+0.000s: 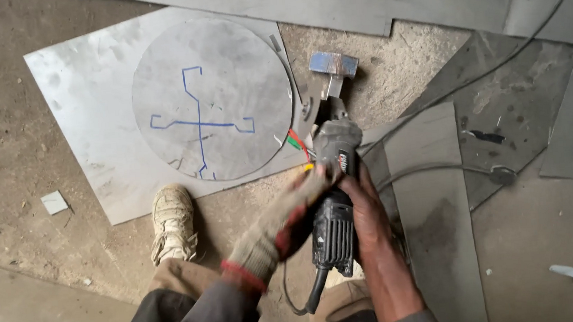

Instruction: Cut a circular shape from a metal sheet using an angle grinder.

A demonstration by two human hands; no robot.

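Observation:
I hold a grey and black angle grinder (334,178) with both hands, pointing away from me. My left hand (284,216), in a worn knit glove, grips its left side. My right hand (365,206), bare, wraps the body from the right. The grinder's disc end sits at the right edge of a round metal disc (210,99) marked with blue lines. That disc lies in a grey metal sheet (84,102) on the ground. A small blue-topped metal block (333,65) stands just beyond the grinder's head.
My left shoe (173,221) rests on the sheet's near edge. More metal sheets (432,190) and offcuts lie to the right and at the top. A grey cable (437,169) runs across them. A small pale tile (54,202) lies on the dirt at the left.

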